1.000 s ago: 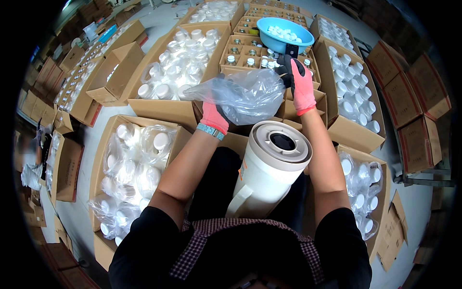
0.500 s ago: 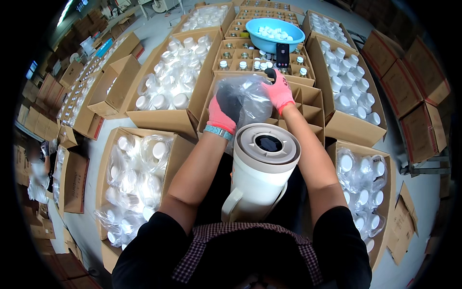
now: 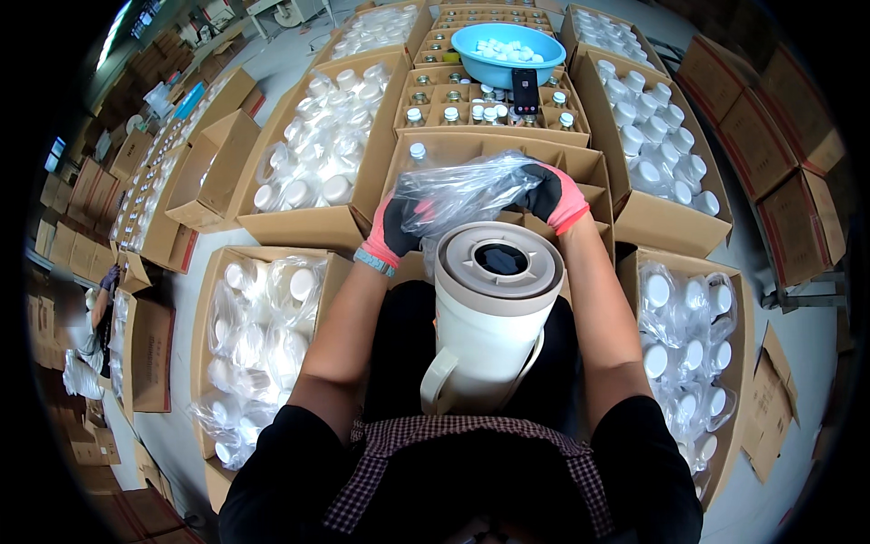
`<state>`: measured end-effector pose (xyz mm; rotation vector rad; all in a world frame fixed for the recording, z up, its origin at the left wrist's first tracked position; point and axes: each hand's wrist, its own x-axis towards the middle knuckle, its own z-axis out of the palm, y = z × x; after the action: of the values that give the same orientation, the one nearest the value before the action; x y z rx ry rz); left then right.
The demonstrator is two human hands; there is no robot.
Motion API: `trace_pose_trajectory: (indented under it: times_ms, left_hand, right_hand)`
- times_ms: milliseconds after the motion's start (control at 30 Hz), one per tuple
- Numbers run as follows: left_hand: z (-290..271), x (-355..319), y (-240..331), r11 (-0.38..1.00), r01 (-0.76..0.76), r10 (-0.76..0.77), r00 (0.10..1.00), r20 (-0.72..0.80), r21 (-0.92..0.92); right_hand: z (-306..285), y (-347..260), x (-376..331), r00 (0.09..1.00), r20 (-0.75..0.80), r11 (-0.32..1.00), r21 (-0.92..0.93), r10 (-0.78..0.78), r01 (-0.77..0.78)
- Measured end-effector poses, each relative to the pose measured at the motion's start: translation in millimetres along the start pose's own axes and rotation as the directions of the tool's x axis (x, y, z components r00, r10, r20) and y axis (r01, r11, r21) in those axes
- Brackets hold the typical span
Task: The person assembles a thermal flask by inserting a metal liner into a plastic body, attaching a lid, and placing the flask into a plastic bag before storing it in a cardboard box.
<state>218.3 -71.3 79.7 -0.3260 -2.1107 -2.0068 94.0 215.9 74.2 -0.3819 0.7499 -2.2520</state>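
A crumpled clear plastic bag [image 3: 467, 192] stretches between my hands above a divided cardboard box [image 3: 594, 195]. My left hand [image 3: 395, 228], in a pink glove with a dark palm, grips the bag's left end. At its right end, my right hand [image 3: 555, 197] pinches the plastic in a matching glove. A white-capped clear bottle [image 3: 417, 156] shows just behind the bag, at the box's left side. Close below the bag, between my forearms, stands a large cream jug [image 3: 489, 340] with a grey lid and a side handle. The bag and jug hide part of the box.
Beyond the box, a blue basin [image 3: 471, 68] of white caps and a black phone [image 3: 525, 93] sit over boxes of capped bottles. Open cartons of white-capped containers flank me, including a left carton [image 3: 331, 258] and right carton [image 3: 739, 317]. Another person's gloved hand [image 3: 111, 277] shows far left.
My hands have moved apart, left hand leftward and right hand rightward, spreading the bag between them. The capped bottle behind it has come into view. The other person's arm has risen.
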Motion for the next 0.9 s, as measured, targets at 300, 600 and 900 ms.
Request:
trace_pose_trajectory:
  times_ms: [300,600,900]
  left_hand:
    - [2.9,0.6,5.5,0.950,0.085,-0.034,0.985,0.170,-0.301]
    - [32.3,0.6,25.9,0.677,0.271,-0.296,0.951,0.083,-0.684]
    - [43.3,-80.1,105.8,0.926,-0.201,0.242,0.966,-0.092,0.320]
  right_hand:
    - [22.1,19.4,-83.7,0.902,0.083,0.623,-0.696,-0.425,0.357]
    - [41.1,-0.5,-79.8,0.873,-0.087,-0.307,-0.916,-0.479,-0.259]
    - [122.3,21.9,-153.0,0.515,0.126,-0.157,-0.987,-0.848,-0.018]
